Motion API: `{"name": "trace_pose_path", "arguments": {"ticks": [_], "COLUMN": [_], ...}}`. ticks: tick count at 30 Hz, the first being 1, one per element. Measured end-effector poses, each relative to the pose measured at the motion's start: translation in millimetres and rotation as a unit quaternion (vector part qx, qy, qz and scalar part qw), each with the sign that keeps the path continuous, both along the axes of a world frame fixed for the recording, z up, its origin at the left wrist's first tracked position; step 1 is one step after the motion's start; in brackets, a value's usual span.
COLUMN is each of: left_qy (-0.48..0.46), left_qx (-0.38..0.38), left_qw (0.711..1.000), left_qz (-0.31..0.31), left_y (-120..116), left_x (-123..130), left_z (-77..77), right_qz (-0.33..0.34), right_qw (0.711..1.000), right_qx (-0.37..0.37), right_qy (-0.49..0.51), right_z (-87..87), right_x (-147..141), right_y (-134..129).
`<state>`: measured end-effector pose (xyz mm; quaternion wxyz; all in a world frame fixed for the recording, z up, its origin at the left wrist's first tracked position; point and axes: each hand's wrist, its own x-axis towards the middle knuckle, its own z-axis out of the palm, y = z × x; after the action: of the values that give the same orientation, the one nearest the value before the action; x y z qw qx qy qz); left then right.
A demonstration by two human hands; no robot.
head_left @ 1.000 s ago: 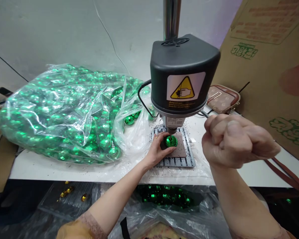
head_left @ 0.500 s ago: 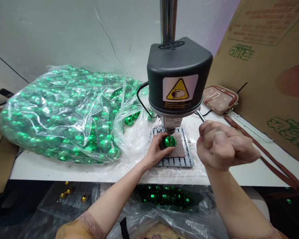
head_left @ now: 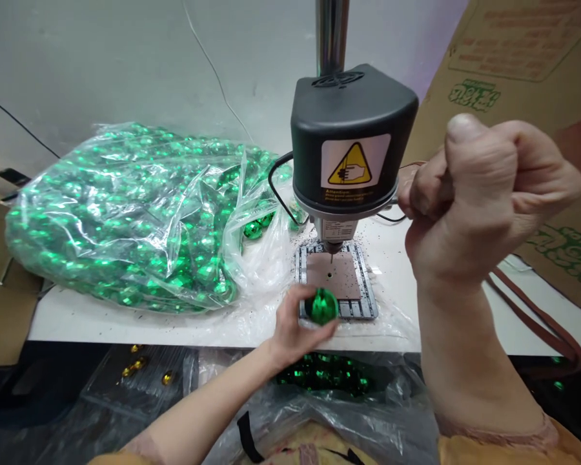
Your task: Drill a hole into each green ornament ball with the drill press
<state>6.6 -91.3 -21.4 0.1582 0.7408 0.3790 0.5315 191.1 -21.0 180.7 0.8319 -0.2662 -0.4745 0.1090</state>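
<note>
My left hand (head_left: 295, 326) pinches a shiny green ball (head_left: 324, 307) between thumb and fingers, in front of the base plate of a small drill press (head_left: 353, 142). The ball is faceted and slightly blurred. Raised at the right, my right hand (head_left: 484, 187) is closed around the press's lever, which is mostly hidden by the fist. A thin drill bit (head_left: 332, 258) points down over a brownish square pad (head_left: 314, 268), apart from it. The pad has a small dark hole and lies on the slotted metal base (head_left: 369, 303).
A large clear bag of green balls (head_left: 126, 219) fills the table's left side. Below the table edge, more green balls (head_left: 319, 374) lie in plastic, with several gold balls (head_left: 167, 377) to the left. A cardboard box (head_left: 494, 39) and a brown strap (head_left: 537, 316) are at right.
My left hand has drawn the green ball off the pad toward me, uncovering the pad's hole. My right hand has risen with the lever, and the drill bit now stands free above the pad.
</note>
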Motion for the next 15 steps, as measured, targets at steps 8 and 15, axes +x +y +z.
{"name": "trace_pose_path", "arguments": {"ticks": [8, 15], "left_qy": [0.349, 0.269], "left_qx": [0.148, 0.041], "left_qw": [0.912, 0.957], "left_qz": [-0.155, 0.104], "left_y": [-84, 49], "left_x": [-62, -87], "left_z": [-35.5, 18.3], "right_qz": [-0.002, -0.010], "right_qw": [1.000, 0.999], "right_qx": [0.026, 0.005], "right_qy": [0.010, 0.034], "right_z": [-4.1, -3.5], "right_x": [0, -1], "right_y": [5, 5]}}
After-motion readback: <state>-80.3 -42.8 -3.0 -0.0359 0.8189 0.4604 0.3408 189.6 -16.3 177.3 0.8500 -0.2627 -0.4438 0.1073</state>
